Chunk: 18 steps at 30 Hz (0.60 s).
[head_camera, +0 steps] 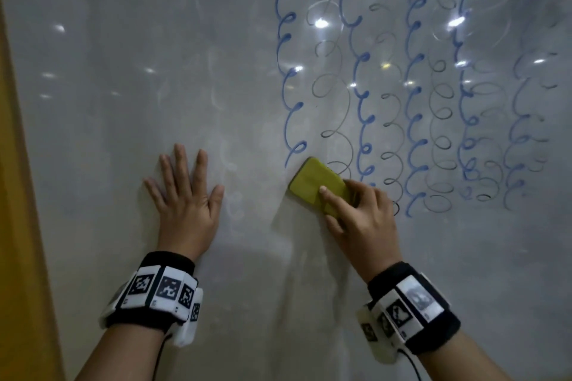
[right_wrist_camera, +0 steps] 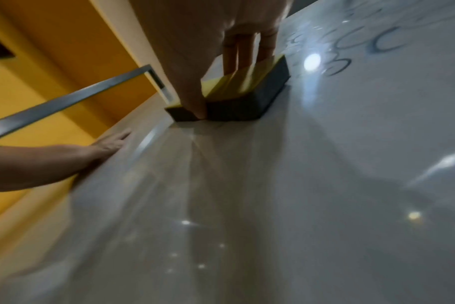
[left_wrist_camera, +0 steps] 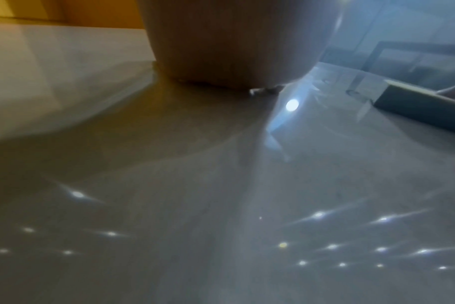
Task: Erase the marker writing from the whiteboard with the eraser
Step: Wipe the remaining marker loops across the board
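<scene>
The whiteboard (head_camera: 123, 102) fills the head view. Columns of blue and black looped marker writing (head_camera: 414, 86) cover its right half, while the left half shows only faint smears. My right hand (head_camera: 349, 213) grips a yellow-backed eraser (head_camera: 312, 182) and presses it on the board at the bottom of the leftmost blue column. In the right wrist view the eraser (right_wrist_camera: 237, 102) shows its dark felt side under my fingers (right_wrist_camera: 237, 51), with the writing (right_wrist_camera: 351, 45) beyond it. My left hand (head_camera: 185, 195) lies flat on the board with fingers spread, left of the eraser.
A yellow wall (head_camera: 18, 195) borders the board on the left. A grey metal bar (right_wrist_camera: 65, 100) runs beside the board's edge in the right wrist view. The left wrist view shows my palm (left_wrist_camera: 234, 41) on the glossy board (left_wrist_camera: 221, 185) and the eraser's edge (left_wrist_camera: 416, 109).
</scene>
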Each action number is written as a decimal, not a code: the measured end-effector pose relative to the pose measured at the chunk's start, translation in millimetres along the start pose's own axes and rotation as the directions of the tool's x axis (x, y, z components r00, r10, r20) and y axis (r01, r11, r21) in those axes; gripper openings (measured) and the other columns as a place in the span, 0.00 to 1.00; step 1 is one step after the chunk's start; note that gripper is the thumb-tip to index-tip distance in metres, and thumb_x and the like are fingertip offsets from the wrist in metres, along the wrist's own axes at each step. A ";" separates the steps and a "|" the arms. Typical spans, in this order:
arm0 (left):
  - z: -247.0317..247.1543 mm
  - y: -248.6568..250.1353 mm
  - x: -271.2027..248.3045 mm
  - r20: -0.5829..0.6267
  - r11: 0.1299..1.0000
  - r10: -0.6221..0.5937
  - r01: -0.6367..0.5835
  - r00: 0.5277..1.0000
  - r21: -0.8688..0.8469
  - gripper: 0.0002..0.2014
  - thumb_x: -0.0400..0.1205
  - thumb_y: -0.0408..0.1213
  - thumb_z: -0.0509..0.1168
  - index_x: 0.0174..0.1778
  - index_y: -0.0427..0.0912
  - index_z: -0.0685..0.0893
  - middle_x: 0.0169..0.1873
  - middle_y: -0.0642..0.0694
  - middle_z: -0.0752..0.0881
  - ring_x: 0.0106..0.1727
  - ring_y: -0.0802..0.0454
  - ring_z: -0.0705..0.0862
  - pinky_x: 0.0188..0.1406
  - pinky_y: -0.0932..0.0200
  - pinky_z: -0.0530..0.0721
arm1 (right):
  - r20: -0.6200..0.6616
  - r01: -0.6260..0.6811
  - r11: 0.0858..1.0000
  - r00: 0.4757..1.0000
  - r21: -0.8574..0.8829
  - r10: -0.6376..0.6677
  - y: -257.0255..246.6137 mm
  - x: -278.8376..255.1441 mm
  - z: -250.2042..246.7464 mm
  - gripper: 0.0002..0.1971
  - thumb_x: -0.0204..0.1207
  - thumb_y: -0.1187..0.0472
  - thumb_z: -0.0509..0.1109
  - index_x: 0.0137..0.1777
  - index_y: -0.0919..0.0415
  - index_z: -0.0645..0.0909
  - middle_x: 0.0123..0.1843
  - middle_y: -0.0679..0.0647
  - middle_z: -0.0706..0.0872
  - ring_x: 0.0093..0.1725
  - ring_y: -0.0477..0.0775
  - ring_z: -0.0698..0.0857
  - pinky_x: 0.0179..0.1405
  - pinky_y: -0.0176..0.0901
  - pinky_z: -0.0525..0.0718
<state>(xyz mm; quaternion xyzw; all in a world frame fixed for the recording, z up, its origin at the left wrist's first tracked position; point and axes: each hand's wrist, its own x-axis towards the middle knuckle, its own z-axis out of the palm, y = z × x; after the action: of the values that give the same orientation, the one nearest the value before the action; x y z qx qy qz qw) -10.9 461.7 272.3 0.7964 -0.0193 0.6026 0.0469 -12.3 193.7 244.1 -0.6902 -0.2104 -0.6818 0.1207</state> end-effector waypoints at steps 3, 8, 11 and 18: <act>-0.3 0.6 0.9 0.019 1.000 0.002 -0.002 1.000 -0.007 0.30 0.83 0.52 0.45 0.81 0.45 0.52 0.80 0.30 0.54 0.80 0.29 0.51 0.70 0.23 0.46 | -0.001 0.022 1.000 1.000 0.018 -0.022 -24.1 -14.5 8.4 0.17 0.70 0.56 0.66 0.60 0.51 0.81 0.52 0.64 0.83 0.47 0.60 0.74 0.47 0.50 0.72; -3.5 1.5 0.9 0.052 0.999 -0.012 0.014 0.999 -0.031 0.32 0.83 0.55 0.43 0.82 0.46 0.49 0.81 0.33 0.50 0.81 0.31 0.48 0.72 0.24 0.43 | -0.012 0.007 1.000 1.000 -0.030 -0.008 1.1 14.3 -3.4 0.19 0.68 0.58 0.70 0.60 0.49 0.79 0.50 0.66 0.85 0.47 0.61 0.75 0.44 0.53 0.80; -6.3 3.3 1.1 0.085 0.999 -0.036 0.039 0.996 -0.038 0.34 0.81 0.56 0.43 0.81 0.44 0.48 0.81 0.34 0.50 0.81 0.32 0.48 0.72 0.26 0.42 | -0.106 -0.284 0.958 0.952 0.033 0.286 -24.8 24.6 3.7 0.21 0.62 0.58 0.74 0.58 0.53 0.85 0.50 0.67 0.83 0.49 0.63 0.77 0.47 0.54 0.80; -11.7 7.4 2.3 0.121 0.999 -0.043 0.047 0.992 -0.027 0.35 0.80 0.57 0.42 0.81 0.43 0.49 0.81 0.34 0.51 0.81 0.32 0.50 0.72 0.25 0.44 | 0.034 -0.171 0.985 0.985 -0.008 0.171 -22.8 -8.0 0.1 0.19 0.70 0.51 0.65 0.59 0.53 0.86 0.51 0.66 0.84 0.48 0.62 0.76 0.48 0.50 0.77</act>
<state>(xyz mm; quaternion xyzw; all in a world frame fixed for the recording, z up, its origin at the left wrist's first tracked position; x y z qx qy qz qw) -22.1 455.6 278.1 0.8309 -0.0131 0.5517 0.0711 -22.4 212.8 233.4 -0.7176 -0.1506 -0.6575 0.1733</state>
